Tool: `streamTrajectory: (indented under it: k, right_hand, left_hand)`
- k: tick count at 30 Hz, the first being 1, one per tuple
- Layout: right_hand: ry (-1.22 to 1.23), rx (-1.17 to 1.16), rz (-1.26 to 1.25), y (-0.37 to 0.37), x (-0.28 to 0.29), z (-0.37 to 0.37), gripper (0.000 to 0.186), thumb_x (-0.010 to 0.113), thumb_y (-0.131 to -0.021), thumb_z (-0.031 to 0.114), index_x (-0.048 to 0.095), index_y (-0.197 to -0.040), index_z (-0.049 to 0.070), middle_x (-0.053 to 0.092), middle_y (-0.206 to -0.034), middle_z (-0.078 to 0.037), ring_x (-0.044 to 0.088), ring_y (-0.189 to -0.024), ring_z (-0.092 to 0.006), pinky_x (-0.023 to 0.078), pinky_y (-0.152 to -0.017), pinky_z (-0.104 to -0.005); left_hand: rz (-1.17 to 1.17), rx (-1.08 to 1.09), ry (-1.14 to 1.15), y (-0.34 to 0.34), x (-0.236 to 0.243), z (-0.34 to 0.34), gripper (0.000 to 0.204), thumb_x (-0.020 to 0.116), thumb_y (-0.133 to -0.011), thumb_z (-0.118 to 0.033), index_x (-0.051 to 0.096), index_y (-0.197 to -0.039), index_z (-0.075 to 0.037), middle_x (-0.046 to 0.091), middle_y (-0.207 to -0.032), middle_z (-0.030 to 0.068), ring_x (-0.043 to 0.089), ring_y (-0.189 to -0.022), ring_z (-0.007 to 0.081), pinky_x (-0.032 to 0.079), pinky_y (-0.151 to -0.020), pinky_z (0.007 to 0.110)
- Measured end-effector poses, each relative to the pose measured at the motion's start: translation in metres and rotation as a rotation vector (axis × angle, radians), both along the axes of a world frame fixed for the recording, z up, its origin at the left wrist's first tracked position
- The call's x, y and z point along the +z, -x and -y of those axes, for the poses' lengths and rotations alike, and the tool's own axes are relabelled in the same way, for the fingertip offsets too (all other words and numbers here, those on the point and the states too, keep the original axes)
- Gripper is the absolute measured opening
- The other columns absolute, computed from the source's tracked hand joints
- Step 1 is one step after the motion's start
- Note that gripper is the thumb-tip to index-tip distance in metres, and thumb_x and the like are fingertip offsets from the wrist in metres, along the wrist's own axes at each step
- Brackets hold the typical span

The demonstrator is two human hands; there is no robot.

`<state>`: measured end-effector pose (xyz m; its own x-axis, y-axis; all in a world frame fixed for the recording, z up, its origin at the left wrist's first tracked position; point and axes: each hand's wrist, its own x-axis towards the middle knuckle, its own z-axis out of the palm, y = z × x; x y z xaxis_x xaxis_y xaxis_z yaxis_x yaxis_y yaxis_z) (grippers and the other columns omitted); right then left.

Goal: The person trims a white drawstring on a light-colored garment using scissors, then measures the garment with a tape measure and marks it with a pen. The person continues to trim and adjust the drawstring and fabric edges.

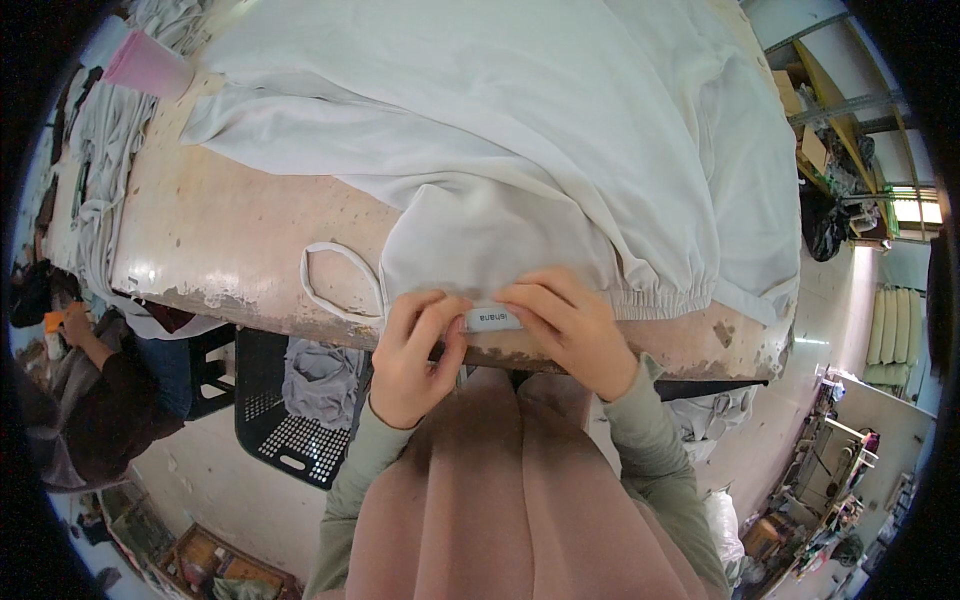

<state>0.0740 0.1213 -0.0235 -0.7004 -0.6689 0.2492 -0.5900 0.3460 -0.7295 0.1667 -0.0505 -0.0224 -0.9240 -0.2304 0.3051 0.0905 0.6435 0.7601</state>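
A pale grey-white garment lies spread across the table, its near edge at the table's front. A small white label with dark print shows at that edge, between my two hands. My left hand is closed in a pinch at the label's left end. At the right end, the fingers of my right hand pinch the same cloth edge. To the right of it, a gathered elastic band runs along the garment. A loop of pale fabric strap rests on the wood left of my left hand.
The worn wooden table has a chipped front edge. A pink cup stands at its far left. Below the edge is a black crate holding grey cloth. At the left sits another person; shelves stand at the right.
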Motion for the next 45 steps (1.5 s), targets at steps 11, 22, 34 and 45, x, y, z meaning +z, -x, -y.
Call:
streamTrajectory:
  k: [11, 22, 34, 45]
  right_hand:
    - [0.039, 0.058, 0.158, 0.002, -0.004, 0.002, 0.015, 0.067, -0.08, 0.012, 0.06, -0.091, 0.006, 0.054, -0.088, -0.01, 0.055, -0.081, -0.0285, 0.046, -0.07, -0.0361]
    - [-0.059, 0.052, -0.084, -0.001, -0.01, 0.01, 0.016, 0.067, -0.077, 0.009, 0.056, -0.088, 0.005, 0.053, -0.088, -0.009, 0.053, -0.083, -0.0284, 0.044, -0.072, -0.0368]
    - [0.026, 0.026, 0.035, -0.001, -0.013, 0.006, 0.015, 0.064, -0.081, 0.006, 0.054, -0.093, 0.003, 0.052, -0.088, -0.01, 0.053, -0.079, -0.0279, 0.044, -0.069, -0.036]
    - [-0.088, -0.048, -0.182, -0.009, -0.009, -0.013, 0.02, 0.066, -0.078, 0.005, 0.057, -0.096, 0.005, 0.053, -0.096, -0.009, 0.052, -0.086, -0.0288, 0.044, -0.075, -0.0364]
  left_hand:
    - [0.127, -0.114, -0.111, 0.005, 0.003, 0.017, 0.016, 0.065, -0.075, 0.001, 0.058, -0.09, 0.0, 0.054, -0.094, 0.0121, 0.06, -0.075, 0.0228, 0.049, -0.066, 0.029]
    - [0.126, -0.157, -0.044, 0.008, -0.002, 0.015, 0.016, 0.066, -0.077, 0.002, 0.054, -0.088, 0.002, 0.05, -0.098, 0.0137, 0.054, -0.085, 0.0291, 0.046, -0.073, 0.033]
    - [0.217, -0.087, -0.127, 0.008, -0.001, 0.014, 0.018, 0.066, -0.077, 0.0, 0.055, -0.091, -0.001, 0.05, -0.098, 0.0128, 0.055, -0.08, 0.0285, 0.046, -0.07, 0.034]
    - [0.105, -0.002, 0.02, 0.012, -0.005, 0.005, 0.021, 0.075, -0.072, -0.01, 0.062, -0.086, -0.005, 0.053, -0.091, 0.0108, 0.057, -0.077, 0.0263, 0.046, -0.065, 0.034]
